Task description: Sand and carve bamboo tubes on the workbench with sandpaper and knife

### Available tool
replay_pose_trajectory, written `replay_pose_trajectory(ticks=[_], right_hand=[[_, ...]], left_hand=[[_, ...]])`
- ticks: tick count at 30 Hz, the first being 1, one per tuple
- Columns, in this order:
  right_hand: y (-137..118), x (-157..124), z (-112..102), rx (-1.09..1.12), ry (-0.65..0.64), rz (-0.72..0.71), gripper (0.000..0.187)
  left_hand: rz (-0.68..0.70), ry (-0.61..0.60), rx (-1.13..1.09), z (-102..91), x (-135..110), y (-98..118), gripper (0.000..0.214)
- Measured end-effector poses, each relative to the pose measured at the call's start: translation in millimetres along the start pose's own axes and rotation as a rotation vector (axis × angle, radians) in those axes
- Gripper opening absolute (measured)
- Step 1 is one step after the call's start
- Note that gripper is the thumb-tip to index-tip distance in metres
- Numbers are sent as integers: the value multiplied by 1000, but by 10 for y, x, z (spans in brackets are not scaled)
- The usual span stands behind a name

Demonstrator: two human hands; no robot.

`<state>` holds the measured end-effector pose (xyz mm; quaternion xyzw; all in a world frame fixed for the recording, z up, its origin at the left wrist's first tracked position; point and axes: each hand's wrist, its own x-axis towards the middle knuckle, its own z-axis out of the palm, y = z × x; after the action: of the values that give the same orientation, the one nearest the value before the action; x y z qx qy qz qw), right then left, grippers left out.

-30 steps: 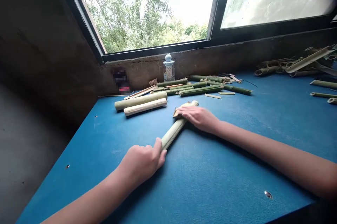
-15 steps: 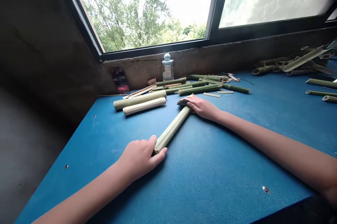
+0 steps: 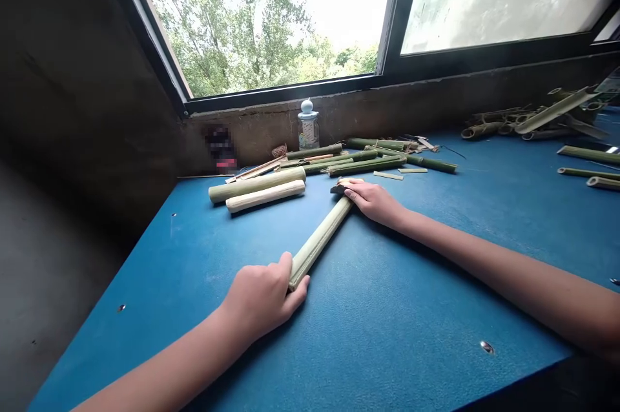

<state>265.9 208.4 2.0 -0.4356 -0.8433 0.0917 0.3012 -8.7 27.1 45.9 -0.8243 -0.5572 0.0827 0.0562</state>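
A pale green, peeled bamboo tube (image 3: 320, 241) slants across the blue table, its near end toward me. Around that near end my left hand (image 3: 264, 296) is closed, with the thumb along the right side. At the far end, my right hand (image 3: 372, 201) is closed over a piece of sandpaper (image 3: 341, 186), dark on one face and tan on the other, which lies across the top of the tube. The fingertips of the right hand are partly hidden behind the sandpaper. Left of the tube's far end lie a whitish peeled stick (image 3: 265, 196) and a thicker green bamboo tube (image 3: 256, 185).
Several green bamboo pieces (image 3: 368, 166) and thin strips lie at the back by the wall. A clear bottle with a pale blue lid (image 3: 309, 124) stands behind them. More split bamboo (image 3: 552, 115) is heaped at the back right. A window is above the table.
The held bamboo tube has rolled a little, showing a different side, and its near end has shifted slightly right with my left hand. My right hand and the sandpaper have moved slightly right.
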Motion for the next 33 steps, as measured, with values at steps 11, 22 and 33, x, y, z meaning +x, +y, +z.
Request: replay_pose_trajectory(ticks=[11, 22, 33], right_hand=[[-650, -204, 151, 230, -230, -482, 38], [-431, -240, -32, 171, -104, -421, 34], [-186, -129, -104, 109, 2, -454, 39]], left_hand=[[58, -88, -31, -72, 79, -87, 36], [59, -110, -11, -13, 108, -71, 34], [35, -117, -51, 8, 163, -198, 39]])
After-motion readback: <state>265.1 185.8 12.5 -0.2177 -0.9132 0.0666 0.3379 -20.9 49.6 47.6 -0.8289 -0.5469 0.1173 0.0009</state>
